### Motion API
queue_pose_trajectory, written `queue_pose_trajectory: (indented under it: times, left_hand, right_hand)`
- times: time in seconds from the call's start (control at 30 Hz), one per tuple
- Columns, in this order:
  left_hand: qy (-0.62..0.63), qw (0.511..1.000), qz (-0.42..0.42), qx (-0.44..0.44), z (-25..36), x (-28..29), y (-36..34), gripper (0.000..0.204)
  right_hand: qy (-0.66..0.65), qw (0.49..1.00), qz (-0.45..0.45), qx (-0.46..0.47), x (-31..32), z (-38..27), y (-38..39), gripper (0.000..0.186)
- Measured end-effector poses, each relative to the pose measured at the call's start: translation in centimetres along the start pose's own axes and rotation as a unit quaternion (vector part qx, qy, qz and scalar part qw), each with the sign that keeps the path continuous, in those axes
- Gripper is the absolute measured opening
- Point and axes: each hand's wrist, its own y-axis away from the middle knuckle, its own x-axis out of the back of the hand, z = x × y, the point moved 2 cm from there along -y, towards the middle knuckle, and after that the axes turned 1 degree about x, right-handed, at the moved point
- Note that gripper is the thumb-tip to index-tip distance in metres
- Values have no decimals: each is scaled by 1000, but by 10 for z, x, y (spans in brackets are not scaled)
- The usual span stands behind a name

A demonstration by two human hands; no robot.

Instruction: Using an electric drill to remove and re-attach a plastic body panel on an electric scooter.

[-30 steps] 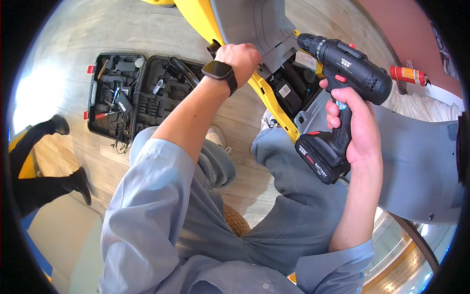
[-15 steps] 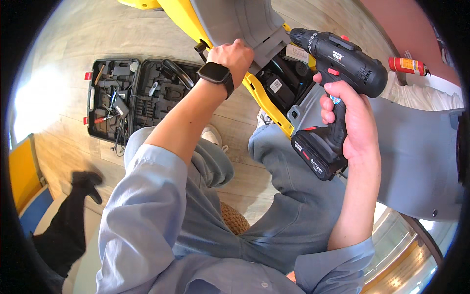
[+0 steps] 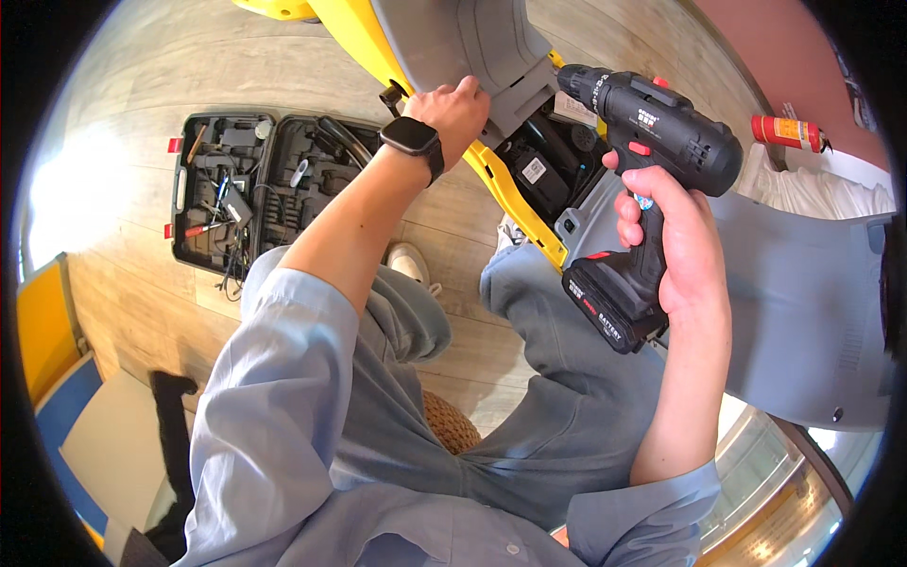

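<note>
A black cordless drill [image 3: 673, 123] sits in the right hand [image 3: 688, 222], chuck [image 3: 578, 83] pointing leftward; a curved grey panel [image 3: 453, 42] extends beyond the left hand [image 3: 450, 118].

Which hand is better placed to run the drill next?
Right, I'd say: the right hand grips the black cordless drill, while the left hand is away from it, by the edge of the grey panel.

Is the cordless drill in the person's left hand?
No, the right hand grips the black drill, while the left hand is at the grey panel.
</note>
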Motion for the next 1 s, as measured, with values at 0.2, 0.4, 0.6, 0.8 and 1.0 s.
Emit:
queue_pose_trajectory:
  times: [0.2, 0.4, 0.6, 0.8, 1.0]
  left_hand:
    - [9, 1000, 4, -30, -4, 1, 1, 11]
    - [35, 998, 42, -30, -6, 3, 3, 12]
    - [31, 999, 4, -23, -5, 7, 6, 11]
    - [74, 997, 19, -31, -6, 5, 0, 7]
    - [26, 999, 17, -42, 2, 9, 5, 9]
  right_hand:
    - [-4, 1000, 5, -5, 0, 0, 0, 26]
    - [2, 1000, 0, -5, -3, 0, 1, 24]
    - [3, 1000, 3, 0, -3, 0, 2, 25]
    - [11, 1000, -2, 2, -2, -1, 3, 26]
    - [-19, 999, 10, 26, -3, -2, 2, 27]
